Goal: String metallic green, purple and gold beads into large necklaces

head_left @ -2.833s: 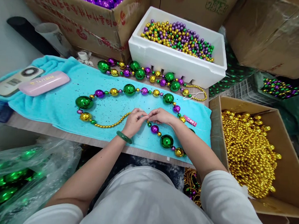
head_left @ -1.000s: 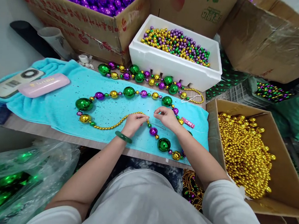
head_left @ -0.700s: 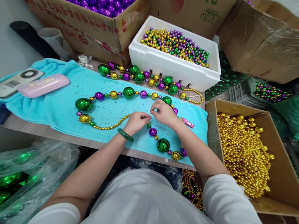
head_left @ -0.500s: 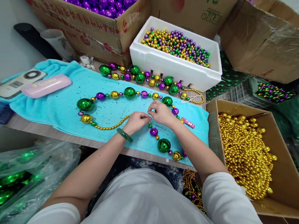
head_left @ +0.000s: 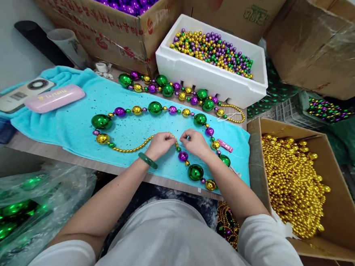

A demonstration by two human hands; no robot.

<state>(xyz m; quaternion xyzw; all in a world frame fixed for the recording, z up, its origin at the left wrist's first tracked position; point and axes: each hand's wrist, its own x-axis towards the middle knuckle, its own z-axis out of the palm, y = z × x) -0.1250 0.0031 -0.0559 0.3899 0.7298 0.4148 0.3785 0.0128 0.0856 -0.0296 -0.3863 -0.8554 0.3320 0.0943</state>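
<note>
- The bead necklace (head_left: 155,108) lies in a loop on the blue towel (head_left: 75,117).
- The left hand (head_left: 160,143) pinches its gold strand end.
- The right hand (head_left: 195,142), just beside, pinches the other end, near the towel's front edge.

Your left hand (head_left: 159,142) sits just left of centre, knuckles up, fingers (head_left: 167,137) curled and pinched together, tips pointing toward 3 o'clock. Your right hand (head_left: 195,142) faces it from the right, its fingers bunched into a pinch aimed at 9 o'clock. The two sets of fingertips nearly meet, with a narrow gap between them. Your left forearm (head_left: 112,201) runs down toward 7 o'clock, bare to the short white sleeve, with a green bangle (head_left: 147,160) around the wrist. Your right forearm (head_left: 231,185) slants away toward 5 o'clock, bare up to its own white sleeve. Both wrists stay low and roughly level.
</note>
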